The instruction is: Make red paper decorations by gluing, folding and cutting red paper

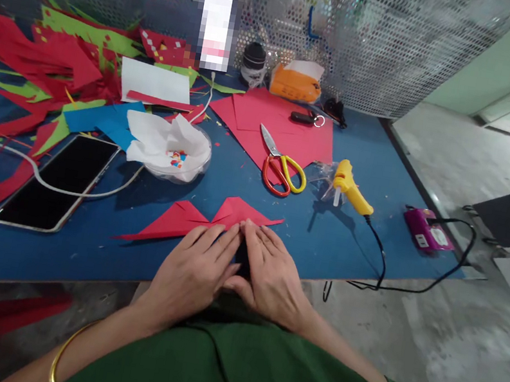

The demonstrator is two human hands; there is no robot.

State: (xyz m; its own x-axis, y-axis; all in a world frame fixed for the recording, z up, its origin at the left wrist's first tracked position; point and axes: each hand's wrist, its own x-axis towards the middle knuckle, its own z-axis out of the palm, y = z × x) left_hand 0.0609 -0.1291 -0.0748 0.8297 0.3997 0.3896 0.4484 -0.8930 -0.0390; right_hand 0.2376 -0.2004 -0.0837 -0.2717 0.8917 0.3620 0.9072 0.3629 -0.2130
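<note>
A folded piece of red paper (181,221) with two raised peaks lies near the front edge of the blue table. My left hand (197,269) rests at its near side, fingers stretched forward with the tips on the paper. Beside it, my right hand (268,271) also has its fingers laid out, with their tips against the paper's right part. The index fingertips nearly meet, and the thumbs come close together below them. Part of the paper's near edge is hidden under the fingers.
Scissors (281,166) lie on red sheets (248,112). A yellow glue gun (353,188) is at the right. To the left are a paper-lined bowl (198,165), a dark phone (60,184), a white cable and red and green scraps (62,54). A lit phone (216,28) stands behind.
</note>
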